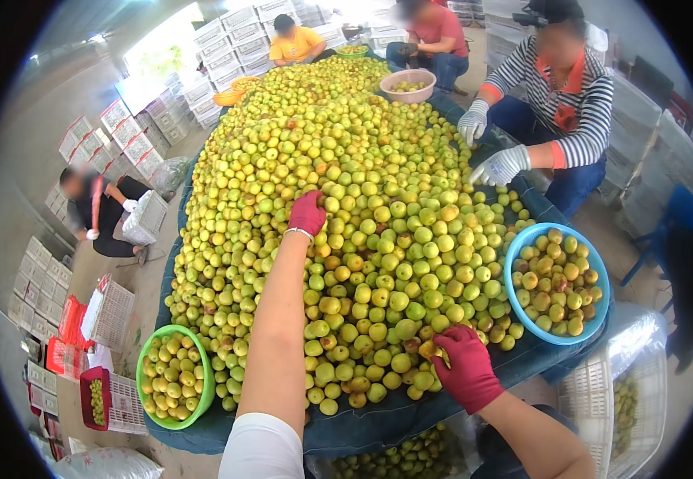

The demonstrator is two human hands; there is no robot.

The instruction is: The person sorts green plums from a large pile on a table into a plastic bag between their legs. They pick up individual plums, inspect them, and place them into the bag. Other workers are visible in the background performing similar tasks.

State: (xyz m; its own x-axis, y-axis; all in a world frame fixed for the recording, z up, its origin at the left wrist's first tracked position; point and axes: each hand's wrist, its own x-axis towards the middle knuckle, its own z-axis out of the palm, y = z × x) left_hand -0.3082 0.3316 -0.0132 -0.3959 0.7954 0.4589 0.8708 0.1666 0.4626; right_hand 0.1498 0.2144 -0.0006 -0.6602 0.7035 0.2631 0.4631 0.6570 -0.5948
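Note:
A large heap of round green-yellow fruit (346,149), which look like jujubes, covers the table before me. My left hand (307,214), in a dark red glove, reaches into the middle of the heap. Its fingertips touch the fruit and are partly hidden, so any grip is unclear. At the near right edge of the heap, my right hand (466,366), gloved alike, has its thumb and fingers around a yellow-brown fruit (427,349). A light blue basin (510,287) of browner fruit stands beyond it at the right. A green basket (207,383) of yellowish fruit is at the left.
A person in striped sleeves with white gloves (502,166) works at the heap's right side. Others sit at the far end, near a pink basin (433,90). Dark cloth (376,430) covers the table edge. A white crate (586,407) stands below right; stacked crates (41,281) line the left.

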